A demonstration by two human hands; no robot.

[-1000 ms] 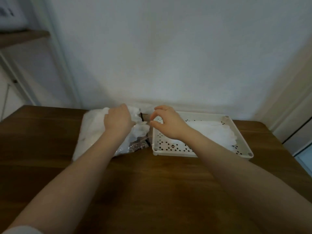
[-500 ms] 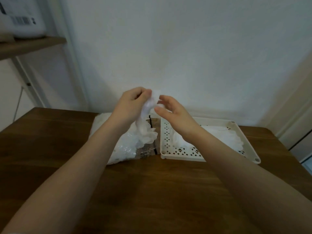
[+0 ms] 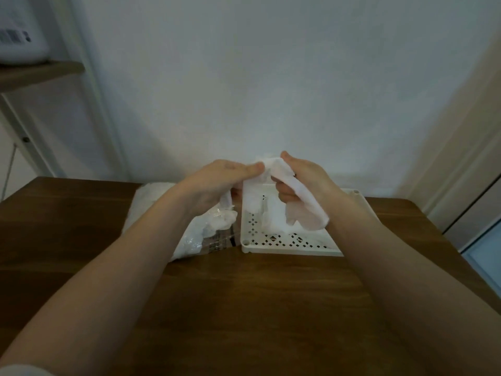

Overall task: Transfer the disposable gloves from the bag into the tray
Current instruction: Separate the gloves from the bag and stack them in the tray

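A thin translucent white disposable glove (image 3: pixel 273 172) is stretched between both hands above the left end of the tray. My left hand (image 3: pixel 214 183) pinches its left edge; my right hand (image 3: pixel 306 180) grips the other part, which hangs down over that wrist. The clear plastic bag (image 3: pixel 189 237) of crumpled gloves lies on the table left of the tray, partly hidden by my left forearm. The white perforated tray (image 3: pixel 271 246) sits to its right with a few gloves lying in it.
The brown wooden table (image 3: pixel 257 308) meets a white wall at the back. A shelf (image 3: pixel 38 74) with a white object on it stands at the upper left. A door frame runs down the right side.
Both hands have risen from the bag with a glove and shifted right over the tray's left end. The right hand now grips the glove, which is pulled wider between the hands.
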